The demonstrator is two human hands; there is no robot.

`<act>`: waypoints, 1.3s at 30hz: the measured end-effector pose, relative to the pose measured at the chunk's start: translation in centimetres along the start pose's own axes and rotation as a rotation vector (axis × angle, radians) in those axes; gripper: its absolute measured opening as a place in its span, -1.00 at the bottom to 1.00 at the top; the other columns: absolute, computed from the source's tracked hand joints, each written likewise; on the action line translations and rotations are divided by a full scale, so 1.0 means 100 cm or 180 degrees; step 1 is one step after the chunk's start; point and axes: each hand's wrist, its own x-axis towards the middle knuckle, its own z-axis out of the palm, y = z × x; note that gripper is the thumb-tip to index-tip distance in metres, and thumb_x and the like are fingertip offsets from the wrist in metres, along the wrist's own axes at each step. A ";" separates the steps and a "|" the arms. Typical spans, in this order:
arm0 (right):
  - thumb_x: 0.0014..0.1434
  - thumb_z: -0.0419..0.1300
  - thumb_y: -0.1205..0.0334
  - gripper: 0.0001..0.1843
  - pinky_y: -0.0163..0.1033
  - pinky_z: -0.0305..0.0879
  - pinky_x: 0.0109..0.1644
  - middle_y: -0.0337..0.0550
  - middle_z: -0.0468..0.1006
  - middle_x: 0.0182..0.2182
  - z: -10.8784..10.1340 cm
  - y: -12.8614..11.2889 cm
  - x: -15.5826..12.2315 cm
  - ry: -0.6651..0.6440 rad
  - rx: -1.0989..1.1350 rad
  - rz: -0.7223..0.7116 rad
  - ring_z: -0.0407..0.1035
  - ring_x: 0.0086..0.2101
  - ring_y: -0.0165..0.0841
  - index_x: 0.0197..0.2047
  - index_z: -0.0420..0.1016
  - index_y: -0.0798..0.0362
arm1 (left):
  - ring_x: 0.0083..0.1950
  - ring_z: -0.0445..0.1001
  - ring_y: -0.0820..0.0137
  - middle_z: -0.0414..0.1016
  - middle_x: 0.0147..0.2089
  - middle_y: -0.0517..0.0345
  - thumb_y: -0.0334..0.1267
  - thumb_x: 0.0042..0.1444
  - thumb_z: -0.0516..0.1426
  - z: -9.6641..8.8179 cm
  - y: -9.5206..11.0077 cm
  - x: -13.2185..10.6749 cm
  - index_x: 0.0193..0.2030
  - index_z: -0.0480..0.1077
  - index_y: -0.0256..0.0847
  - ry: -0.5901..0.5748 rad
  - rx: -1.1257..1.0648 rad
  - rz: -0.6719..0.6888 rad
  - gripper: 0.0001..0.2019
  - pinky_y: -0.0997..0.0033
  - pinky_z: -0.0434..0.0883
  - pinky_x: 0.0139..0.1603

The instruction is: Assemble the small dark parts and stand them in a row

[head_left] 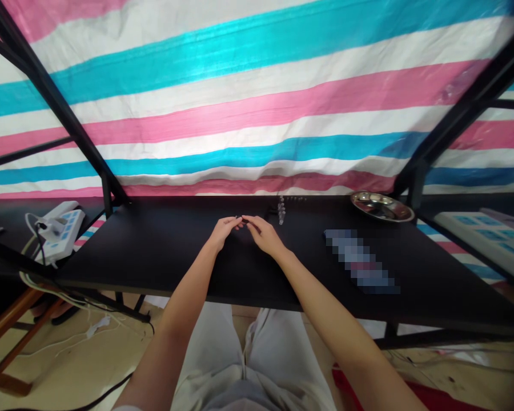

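Observation:
Over the middle of the black table (163, 251), my left hand (225, 231) and my right hand (263, 231) meet at the fingertips. Both are closed in a pinch. Something small and dark seems to sit between the fingers, too small to name. Just beyond my right hand lies a short row of clear beads (281, 210), with a dark thin item beside it. A few tiny beads (297, 198) are scattered near the table's back edge.
A shiny metal plate (405, 216) rests at the back right. A blurred-out flat object (360, 261) lies right of my arm. White power strips (68, 234) with cables are at the left. Black metal posts (83, 140) flank the table; a striped sheet (257, 103) hangs behind.

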 end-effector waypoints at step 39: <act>0.23 -0.06 0.19 -0.65 -0.21 0.37 -0.08 -0.07 0.50 -0.12 0.003 -0.009 0.000 0.0448 -0.0317 -0.0408 0.42 -0.18 -0.34 0.02 0.37 0.04 | -0.41 0.33 0.50 0.43 -0.49 0.18 -0.14 -0.19 0.24 -0.010 -0.001 0.004 -0.46 0.48 -0.23 0.0386 -0.1000 0.0113 -0.80 0.48 0.14 -0.37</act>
